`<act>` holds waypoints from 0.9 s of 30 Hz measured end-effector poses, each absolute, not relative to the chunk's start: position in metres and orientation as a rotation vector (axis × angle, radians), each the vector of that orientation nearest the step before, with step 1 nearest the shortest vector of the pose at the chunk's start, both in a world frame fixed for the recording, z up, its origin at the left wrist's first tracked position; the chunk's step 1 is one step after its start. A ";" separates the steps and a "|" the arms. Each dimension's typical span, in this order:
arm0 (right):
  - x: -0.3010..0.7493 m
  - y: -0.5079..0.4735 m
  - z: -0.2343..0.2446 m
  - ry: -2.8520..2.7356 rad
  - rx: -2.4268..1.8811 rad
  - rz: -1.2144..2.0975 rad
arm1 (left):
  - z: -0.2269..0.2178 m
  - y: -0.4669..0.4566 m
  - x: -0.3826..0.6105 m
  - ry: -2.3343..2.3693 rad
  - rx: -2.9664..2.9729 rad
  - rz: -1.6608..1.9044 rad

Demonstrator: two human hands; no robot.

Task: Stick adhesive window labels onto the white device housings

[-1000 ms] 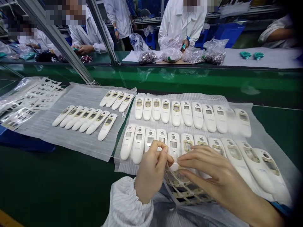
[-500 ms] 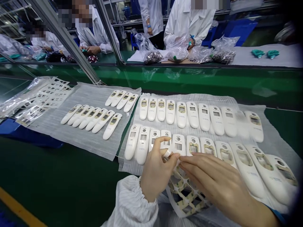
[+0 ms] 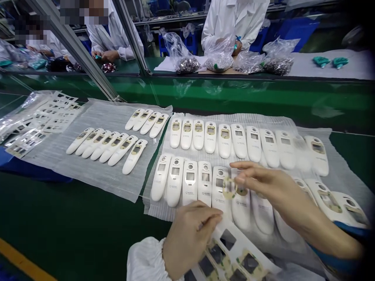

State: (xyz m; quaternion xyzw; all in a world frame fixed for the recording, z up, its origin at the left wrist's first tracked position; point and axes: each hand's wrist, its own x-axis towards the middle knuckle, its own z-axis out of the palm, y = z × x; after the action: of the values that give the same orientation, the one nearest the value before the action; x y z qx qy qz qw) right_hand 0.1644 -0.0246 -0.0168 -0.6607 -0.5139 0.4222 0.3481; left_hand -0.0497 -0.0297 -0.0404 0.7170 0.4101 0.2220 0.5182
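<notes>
My left hand (image 3: 191, 234) pinches the upper corner of a white backing sheet (image 3: 252, 238) that carries yellowish frame-shaped stickers with dark openings. At the fingertips of my right hand (image 3: 278, 199) is a thin, see-through yellowish sticker (image 3: 227, 194), slightly blurred. It hovers over the front row, by a white handheld-device casing (image 3: 218, 199) with a window and a round hole. Beside that one, another white casing (image 3: 241, 208) lies partly under my right fingers. My right hand and forearm hide parts of several casings further right.
White casings (image 3: 190, 183) lie in two rows on foam wrap (image 3: 166, 210). More casings (image 3: 133, 158) rest on a left-hand foam sheet (image 3: 108, 175). Sticker sheets (image 3: 49, 117) sit at far left. Across a green divider, co-workers in white coats (image 3: 237, 23) handle small parts beside plastic bags (image 3: 187, 64).
My hands have moved apart. My right hand has risen and turned over the front row with a sticker, while my left has dropped toward me, holding the sheet. The view has shifted slightly.
</notes>
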 end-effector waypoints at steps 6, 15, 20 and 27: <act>0.161 -0.005 -0.040 -1.181 -1.787 1.179 | -0.053 -0.038 -0.044 0.948 2.014 0.710; 0.164 -0.005 -0.050 -1.341 -1.808 1.073 | -0.052 -0.039 -0.038 0.974 2.130 0.733; 0.162 -0.003 -0.048 -1.342 -1.835 1.102 | -0.053 -0.040 -0.035 0.971 2.153 0.722; 0.162 -0.004 -0.048 -1.359 -1.821 1.101 | -0.052 -0.041 -0.036 0.984 2.140 0.696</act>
State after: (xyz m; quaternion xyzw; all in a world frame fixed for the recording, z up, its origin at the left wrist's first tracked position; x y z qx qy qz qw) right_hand 0.1622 -0.0035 -0.0476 -0.6872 -0.5129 0.4155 0.3035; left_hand -0.0361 -0.0410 -0.0517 0.8207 0.3773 0.2668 0.3360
